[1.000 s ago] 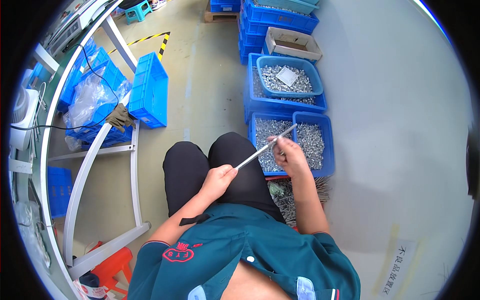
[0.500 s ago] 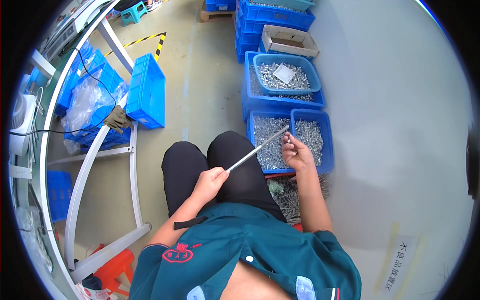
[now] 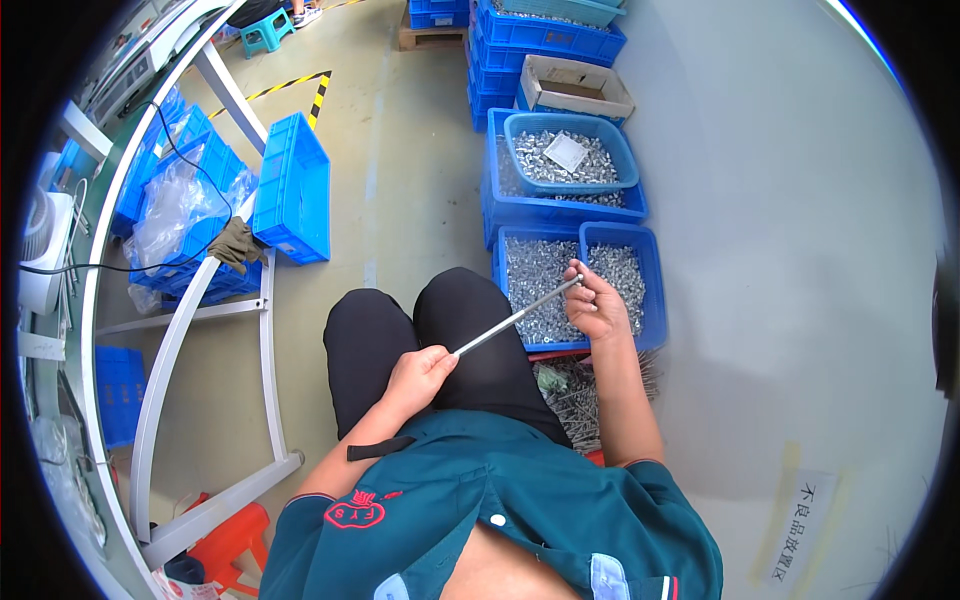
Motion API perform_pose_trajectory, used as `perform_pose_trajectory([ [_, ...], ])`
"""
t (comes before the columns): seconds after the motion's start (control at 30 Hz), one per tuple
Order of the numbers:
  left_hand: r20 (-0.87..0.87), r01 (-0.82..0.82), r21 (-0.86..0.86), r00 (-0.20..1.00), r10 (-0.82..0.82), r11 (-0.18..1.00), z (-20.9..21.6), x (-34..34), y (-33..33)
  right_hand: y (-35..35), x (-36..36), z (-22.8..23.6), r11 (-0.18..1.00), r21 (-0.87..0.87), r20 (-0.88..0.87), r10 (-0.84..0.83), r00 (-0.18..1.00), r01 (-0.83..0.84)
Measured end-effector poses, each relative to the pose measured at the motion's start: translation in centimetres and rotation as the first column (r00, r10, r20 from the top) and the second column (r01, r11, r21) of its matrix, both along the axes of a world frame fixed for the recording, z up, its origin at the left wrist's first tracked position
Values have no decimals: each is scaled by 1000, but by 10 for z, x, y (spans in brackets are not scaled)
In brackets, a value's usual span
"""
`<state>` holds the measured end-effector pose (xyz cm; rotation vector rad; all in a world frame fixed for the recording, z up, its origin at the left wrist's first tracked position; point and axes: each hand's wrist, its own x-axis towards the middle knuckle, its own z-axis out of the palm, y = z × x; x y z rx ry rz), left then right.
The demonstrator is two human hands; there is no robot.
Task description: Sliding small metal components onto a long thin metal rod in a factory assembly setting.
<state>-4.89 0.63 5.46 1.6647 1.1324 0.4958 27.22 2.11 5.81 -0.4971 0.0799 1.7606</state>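
Note:
Closed round the lower end of a long, thin metal rod, my left hand is above my thighs. The rod slants up and to the right, over the bin. At its far tip, my right hand pinches a small shiny metal piece between thumb and fingers; its exact kind is too small to tell. The piece meets the rod's tip. Beneath the right hand stands a blue bin with two sections, both full of small silvery metal parts.
Behind that bin, a blue crate bears a lighter blue basin of metal parts. Many thin rods lie below my right forearm. To the left are a white-framed bench and an upended blue crate. A grey wall bounds the right.
The rod's tip has come down to the fingers of my right hand and now meets the small metal piece there. My left hand has shifted slightly toward me.

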Motion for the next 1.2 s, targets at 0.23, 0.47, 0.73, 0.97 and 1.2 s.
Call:
perform_pose_trajectory([
  [0.23, -53, -10, 112, 998, 16, 994, 6, 3, 2, 3, -1, 1, 998, 31, 18, 51, 999, -51],
  [0.47, 193, -7, -65, 981, 20, 998, -1, 8, 2, 4, -14, -4, 998, -45, -54, -39, 998, 37],
  [0.73, 215, -24, -65, 976, 37, 998, -5, 4, 2, 1, -6, 0, 989, -148, 267, 21, 963, 20],
  [0.97, 86, -62, -5, 994, 62, 998, 3, 1, 2, -1, 6, 5, 999, 33, 206, 11, 978, -19],
  [1.2, 55, -34, 21, 998, 33, 999, 4, -1, 0, -5, 4, 5, 998, 60, 42, -20, 999, 18],
])
